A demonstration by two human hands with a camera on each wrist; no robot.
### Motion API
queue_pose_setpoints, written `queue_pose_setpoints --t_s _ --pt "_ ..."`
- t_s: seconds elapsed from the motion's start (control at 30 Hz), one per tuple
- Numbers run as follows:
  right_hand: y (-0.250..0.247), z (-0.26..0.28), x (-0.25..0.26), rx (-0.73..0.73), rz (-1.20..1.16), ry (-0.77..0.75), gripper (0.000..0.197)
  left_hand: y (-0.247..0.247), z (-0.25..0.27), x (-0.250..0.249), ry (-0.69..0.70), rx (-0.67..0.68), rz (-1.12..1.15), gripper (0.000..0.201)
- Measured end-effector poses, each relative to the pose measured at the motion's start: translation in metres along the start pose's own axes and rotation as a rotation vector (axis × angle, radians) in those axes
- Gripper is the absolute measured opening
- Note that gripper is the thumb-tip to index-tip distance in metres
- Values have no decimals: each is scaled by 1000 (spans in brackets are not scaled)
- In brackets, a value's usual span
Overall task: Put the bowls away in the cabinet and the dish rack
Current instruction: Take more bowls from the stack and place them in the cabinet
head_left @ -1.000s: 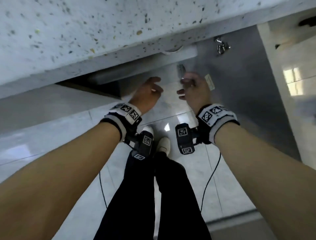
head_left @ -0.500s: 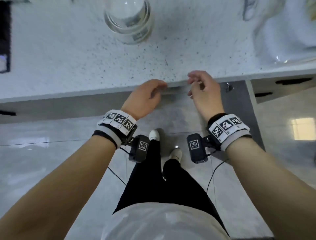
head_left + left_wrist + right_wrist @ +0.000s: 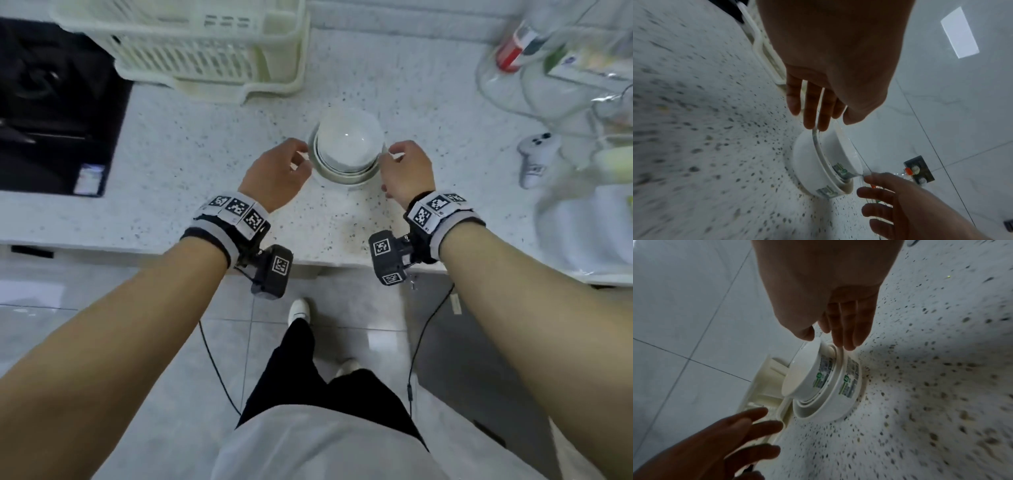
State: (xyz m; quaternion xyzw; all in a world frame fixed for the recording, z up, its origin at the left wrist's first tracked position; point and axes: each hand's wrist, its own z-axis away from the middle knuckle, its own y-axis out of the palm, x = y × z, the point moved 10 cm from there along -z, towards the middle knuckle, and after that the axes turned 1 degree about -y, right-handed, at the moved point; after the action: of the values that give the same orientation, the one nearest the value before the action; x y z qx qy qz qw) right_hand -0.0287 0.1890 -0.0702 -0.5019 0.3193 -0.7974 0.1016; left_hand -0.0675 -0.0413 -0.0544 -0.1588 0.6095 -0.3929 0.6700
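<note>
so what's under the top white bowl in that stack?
The top bowl sits nested in more white bowls, at least two, stacked on the speckled counter. Labels show on their sides. The exact count and the lower bowls' insides are hidden.

Home kitchen: speckled stone countertop, black hob, cream dish rack, tiled wall.

Dish rack top cropped.
</note>
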Motion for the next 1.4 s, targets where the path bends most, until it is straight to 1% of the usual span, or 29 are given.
queue_pose_setpoints --t_s 0.1,0.17,0.3,0.37,0.43,0.53,0.57,0.63,0.67,0.7,0.77,0.8,0.87,0.93,0.97,1.03,1.13,1.2,1.27,1.33,1.4 --pt "10 -21 12 21 66 11 32 10 -43 -6 -57 34 -34 44" --pt "14 -28 16 22 99 26 32 20 -61 -13 -84 76 -75 48" --pt "16 -33 20 13 100 29 35 36 -78 -16 -150 159 -97 50" --pt "16 -34 25 21 82 -5 37 36 -84 -14 -162 162 -95 50" --pt "13 -30 34 37 21 -46 44 30 -86 -10 -197 158 -20 40" --pt "1 -19 48 77 -137 -78 57 20 -78 -19 -262 206 249 14" --pt "-2 -15 52 117 -183 -69 58 16 -74 -28 -271 229 309 12" --pt "0 -7 57 224 -275 10 57 8 -67 -46 -262 263 348 16" --pt "-1 -3 58 242 -338 67 55 4 -64 -55 -251 267 342 18" --pt "-6 -2 57 227 -415 121 51 2 -62 -63 -245 270 342 21" --pt "-18 -2 54 178 -547 181 43 -3 -60 -73 -246 271 404 30" --pt "-23 -3 50 167 -611 204 43 -5 -59 -76 -253 274 456 35" --pt "-27 1 40 190 -703 255 53 -3 -57 -74 -276 308 534 47" --pt "-29 11 30 228 -727 281 61 16 -52 -69 -308 399 569 58" --pt "-29 15 34 257 -729 264 59 21 -49 -68 -314 439 585 64" --pt "-31 25 26 287 -733 262 51 50 -39 -71 -316 566 639 72" --pt "-32 36 6 290 -714 296 49 80 -24 -81 -320 692 726 73" --pt "-33 45 -15 296 -714 370 47 96 -11 -85 -302 760 722 75" --pt "-37 55 -33 299 -727 443 50 109 3 -88 -308 817 710 73" --pt "-45 64 -49 287 -750 484 57 117 17 -94 -327 839 712 70" --pt "-55 73 -62 272 -780 498 64 121 28 -104 -334 823 725 70"
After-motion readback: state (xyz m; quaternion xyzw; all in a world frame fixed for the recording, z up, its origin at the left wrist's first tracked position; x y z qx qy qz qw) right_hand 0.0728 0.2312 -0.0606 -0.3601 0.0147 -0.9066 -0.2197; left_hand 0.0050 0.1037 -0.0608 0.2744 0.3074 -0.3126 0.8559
